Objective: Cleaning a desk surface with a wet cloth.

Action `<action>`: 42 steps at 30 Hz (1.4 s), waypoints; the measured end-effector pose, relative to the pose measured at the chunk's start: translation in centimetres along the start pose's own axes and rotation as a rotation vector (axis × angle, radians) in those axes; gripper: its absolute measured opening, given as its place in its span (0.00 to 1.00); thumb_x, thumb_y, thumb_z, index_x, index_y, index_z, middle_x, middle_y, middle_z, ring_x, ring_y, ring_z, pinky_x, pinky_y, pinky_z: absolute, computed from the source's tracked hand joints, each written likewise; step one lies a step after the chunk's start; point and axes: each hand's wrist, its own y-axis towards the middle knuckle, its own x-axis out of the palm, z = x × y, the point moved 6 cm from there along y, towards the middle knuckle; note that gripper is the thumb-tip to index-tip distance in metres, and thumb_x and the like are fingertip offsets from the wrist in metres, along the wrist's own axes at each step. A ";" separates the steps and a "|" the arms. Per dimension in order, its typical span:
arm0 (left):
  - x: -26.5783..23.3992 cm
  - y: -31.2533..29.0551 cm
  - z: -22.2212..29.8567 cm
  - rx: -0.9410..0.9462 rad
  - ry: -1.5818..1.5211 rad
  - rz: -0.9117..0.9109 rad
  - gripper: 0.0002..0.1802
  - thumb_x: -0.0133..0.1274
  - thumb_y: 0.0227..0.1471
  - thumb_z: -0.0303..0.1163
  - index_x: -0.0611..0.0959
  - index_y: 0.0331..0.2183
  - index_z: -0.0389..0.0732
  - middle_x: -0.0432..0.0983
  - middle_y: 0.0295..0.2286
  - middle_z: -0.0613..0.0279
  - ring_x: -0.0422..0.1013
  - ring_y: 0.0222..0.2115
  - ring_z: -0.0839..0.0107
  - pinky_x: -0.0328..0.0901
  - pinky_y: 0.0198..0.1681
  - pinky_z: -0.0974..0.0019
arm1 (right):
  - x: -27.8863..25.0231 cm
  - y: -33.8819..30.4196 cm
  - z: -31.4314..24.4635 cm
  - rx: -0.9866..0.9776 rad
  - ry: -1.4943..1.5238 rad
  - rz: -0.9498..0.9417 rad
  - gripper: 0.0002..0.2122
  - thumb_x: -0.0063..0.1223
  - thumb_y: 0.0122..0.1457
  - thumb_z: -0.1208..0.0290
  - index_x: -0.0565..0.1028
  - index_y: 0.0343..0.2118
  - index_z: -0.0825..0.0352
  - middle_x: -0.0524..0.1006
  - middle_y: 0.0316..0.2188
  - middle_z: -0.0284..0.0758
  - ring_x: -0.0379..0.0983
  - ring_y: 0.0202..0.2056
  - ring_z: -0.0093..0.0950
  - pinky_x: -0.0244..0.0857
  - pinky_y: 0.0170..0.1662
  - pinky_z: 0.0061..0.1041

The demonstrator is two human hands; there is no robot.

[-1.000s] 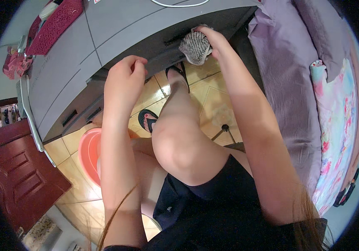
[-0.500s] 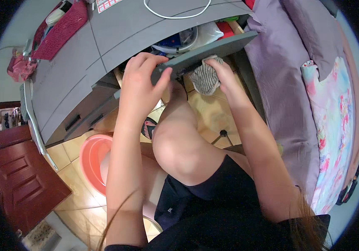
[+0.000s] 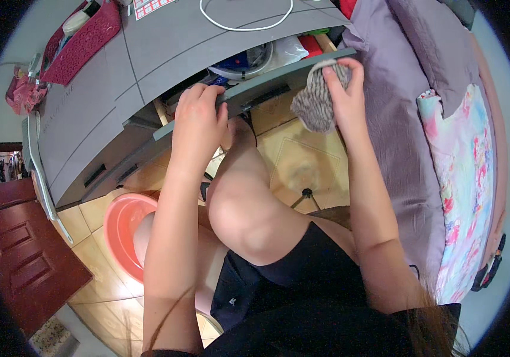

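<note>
My left hand (image 3: 197,122) is closed over the top edge of a grey drawer front (image 3: 255,91), fingers on the far side and thumb on the near side. The drawer stands pulled out; inside lie a clear round-rimmed container (image 3: 259,64), a white plastic bag (image 3: 287,51) and something red (image 3: 311,46). In my right hand (image 3: 350,98) is a crumpled grey striped cloth (image 3: 317,101), pinched between thumb and fingers at the drawer's right end. Its folds hide whether it is a rag or a mitt.
A white cable (image 3: 249,28) and a magenta basket (image 3: 82,44) rest on the grey desktop (image 3: 171,44). Below left, a pink basin (image 3: 125,232) sits on the tiled floor by my leg. Along the right runs a bed with a purple sheet (image 3: 397,149).
My right hand has lifted the striped cloth up and to the right, from below the drawer front to its right end. My left hand has closed onto the drawer's edge.
</note>
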 end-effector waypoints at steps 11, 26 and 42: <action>0.1 0.6 -0.2 -0.033 -0.031 -0.090 0.09 0.58 0.46 0.25 0.81 0.34 0.35 0.74 0.30 0.50 0.71 0.37 0.50 0.66 0.42 0.55 | 10.1 -4.9 -5.2 -0.127 -0.255 -0.232 0.12 0.58 0.55 0.60 0.73 0.39 0.56 0.79 0.27 0.46 0.77 0.31 0.47 0.71 0.33 0.44; -0.3 0.7 -0.6 -0.077 -0.057 -0.168 0.11 0.58 0.48 0.26 0.81 0.36 0.34 0.74 0.31 0.51 0.72 0.37 0.53 0.66 0.43 0.57 | -0.4 3.4 1.4 -0.075 -0.467 0.006 0.14 0.56 0.56 0.53 0.76 0.42 0.52 0.80 0.32 0.47 0.77 0.36 0.51 0.70 0.38 0.44; -1.5 0.6 -2.1 -0.216 -0.003 -0.263 0.11 0.59 0.49 0.28 0.80 0.35 0.33 0.76 0.31 0.51 0.74 0.33 0.58 0.68 0.40 0.61 | 0.2 -0.6 1.6 -0.143 -0.314 0.113 0.12 0.60 0.56 0.64 0.75 0.42 0.58 0.80 0.32 0.40 0.79 0.35 0.41 0.70 0.38 0.34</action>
